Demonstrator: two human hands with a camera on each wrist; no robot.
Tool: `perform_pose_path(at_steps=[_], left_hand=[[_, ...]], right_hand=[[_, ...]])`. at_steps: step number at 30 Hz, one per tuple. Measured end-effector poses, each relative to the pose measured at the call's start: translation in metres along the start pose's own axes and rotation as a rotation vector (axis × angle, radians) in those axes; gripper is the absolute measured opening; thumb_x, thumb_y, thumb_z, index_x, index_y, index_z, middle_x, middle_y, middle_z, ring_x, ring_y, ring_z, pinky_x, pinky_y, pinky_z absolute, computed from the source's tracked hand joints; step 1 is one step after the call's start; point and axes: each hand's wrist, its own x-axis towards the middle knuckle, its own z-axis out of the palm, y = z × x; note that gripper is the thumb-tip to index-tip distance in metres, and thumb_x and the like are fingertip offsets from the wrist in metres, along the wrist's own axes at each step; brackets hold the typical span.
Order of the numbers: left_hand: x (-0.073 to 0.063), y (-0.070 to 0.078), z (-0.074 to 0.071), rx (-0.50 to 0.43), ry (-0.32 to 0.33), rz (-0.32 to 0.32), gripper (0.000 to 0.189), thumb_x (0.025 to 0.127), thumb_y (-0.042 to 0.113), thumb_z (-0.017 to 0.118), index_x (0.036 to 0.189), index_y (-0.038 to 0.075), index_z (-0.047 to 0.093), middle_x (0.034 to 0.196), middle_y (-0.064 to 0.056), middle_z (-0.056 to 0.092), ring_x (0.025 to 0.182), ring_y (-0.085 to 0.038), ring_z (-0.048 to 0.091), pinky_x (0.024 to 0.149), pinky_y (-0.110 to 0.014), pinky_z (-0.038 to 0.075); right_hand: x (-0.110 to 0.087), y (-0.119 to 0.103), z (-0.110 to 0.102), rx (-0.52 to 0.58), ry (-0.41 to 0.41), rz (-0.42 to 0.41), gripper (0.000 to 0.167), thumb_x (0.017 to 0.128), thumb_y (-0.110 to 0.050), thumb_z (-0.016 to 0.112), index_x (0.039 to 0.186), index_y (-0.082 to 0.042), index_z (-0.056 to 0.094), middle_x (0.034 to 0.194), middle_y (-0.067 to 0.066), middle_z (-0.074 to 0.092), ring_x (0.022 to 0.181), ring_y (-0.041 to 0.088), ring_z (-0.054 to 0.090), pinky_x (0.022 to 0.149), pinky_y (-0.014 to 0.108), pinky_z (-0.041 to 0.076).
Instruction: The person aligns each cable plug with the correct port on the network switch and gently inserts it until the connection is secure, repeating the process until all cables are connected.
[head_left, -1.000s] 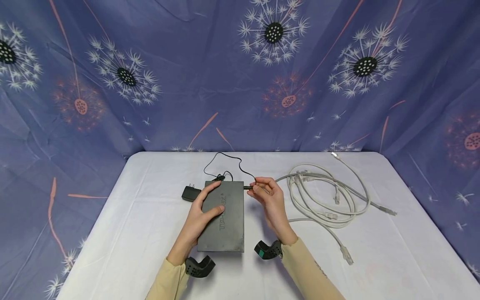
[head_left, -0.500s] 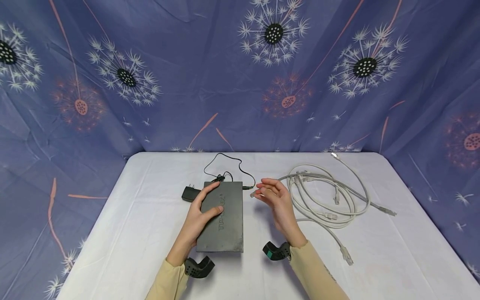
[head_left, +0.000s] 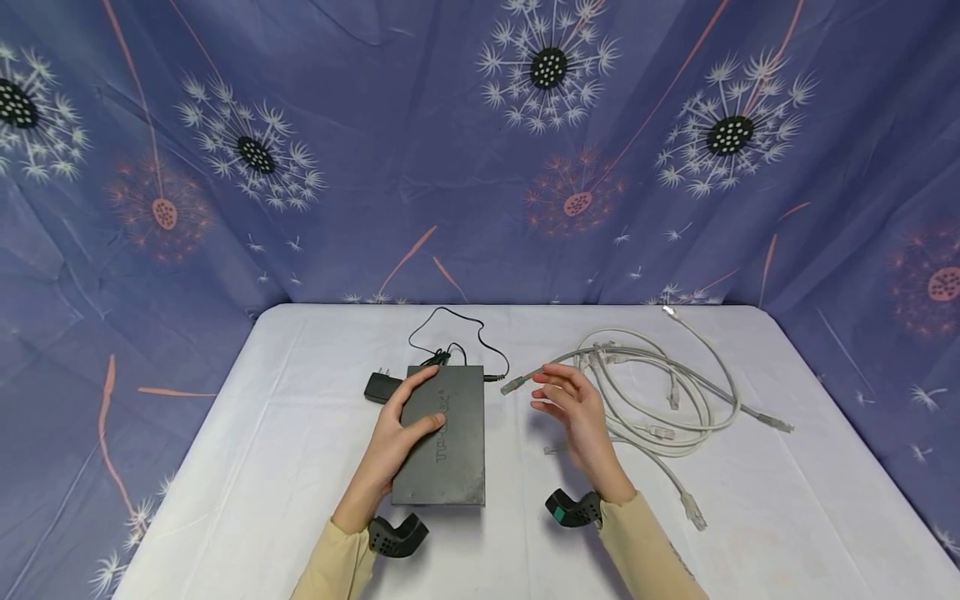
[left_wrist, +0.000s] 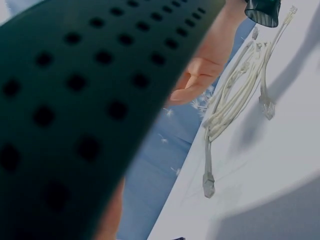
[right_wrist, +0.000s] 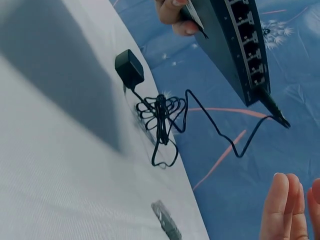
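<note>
A dark grey TP-LINK network switch point(head_left: 457, 450) is held above the table by my left hand point(head_left: 408, 425), thumb on the top face and fingers around the left edge. Its row of Ethernet ports point(right_wrist: 250, 40) shows in the right wrist view. The black power plug point(right_wrist: 272, 107) sits in the end of that port side, its thin cord looping down. My right hand point(head_left: 573, 408) is apart from the switch, fingers loosely bent and holding nothing. Just left of its fingertips lies a grey Ethernet cable's connector point(head_left: 513, 385). In the left wrist view the switch's perforated side point(left_wrist: 90, 100) fills much of the frame.
A black power adapter point(head_left: 382, 387) lies left of the switch, with its bundled cord point(right_wrist: 160, 112) beside it. Coiled Ethernet cables point(head_left: 637, 442) with several clear connectors spread over the right of the white table point(head_left: 247, 483). A patterned blue cloth point(head_left: 420, 150) hangs behind.
My right hand has let go of the power plug, which stays in the switch, and has drawn back to the right and slightly down. The switch has shifted slightly left and down.
</note>
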Motion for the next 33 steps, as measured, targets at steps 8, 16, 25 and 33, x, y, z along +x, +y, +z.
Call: perform_pose_path(at_steps=[8,16,25,33], left_hand=[[0.000,0.000,0.000,0.006,-0.001,-0.003,0.062,0.085,0.010,0.067,0.143,0.022,0.046,0.147,0.002,0.035,0.132,-0.025,0.031,0.099,-0.053,0.025],[0.000,-0.002,0.000,0.001,-0.002,-0.012,0.062,0.085,0.010,0.066,0.143,0.022,0.046,0.147,0.000,0.035,0.130,-0.026,0.034,0.098,-0.052,0.028],[-0.001,-0.003,0.001,0.000,0.003,-0.024,0.062,0.085,0.010,0.066,0.142,0.025,0.047,0.147,0.000,0.036,0.129,-0.027,0.035,0.097,-0.051,0.028],[-0.002,-0.005,0.001,-0.017,0.006,-0.027,0.060,0.085,0.009,0.066,0.138,0.032,0.049,0.147,-0.001,0.036,0.128,-0.027,0.036,0.096,-0.050,0.029]], right_hand=[[-0.005,-0.002,-0.018,-0.053,0.016,0.013,0.026,0.092,0.011,0.048,0.118,0.012,0.048,0.102,0.012,0.063,0.081,0.022,0.064,0.072,0.031,0.053],[-0.014,0.000,-0.039,-0.091,0.024,0.025,0.025,0.092,0.009,0.051,0.117,0.008,0.051,0.100,0.008,0.065,0.081,0.020,0.064,0.074,0.032,0.053],[-0.023,0.000,-0.056,-0.152,0.051,0.051,0.022,0.094,0.006,0.051,0.115,0.005,0.053,0.100,0.007,0.065,0.085,0.023,0.064,0.074,0.032,0.053],[-0.030,0.001,-0.064,-0.158,0.052,0.078,0.028,0.093,0.007,0.052,0.119,0.013,0.049,0.101,0.011,0.066,0.083,0.019,0.065,0.072,0.031,0.054]])
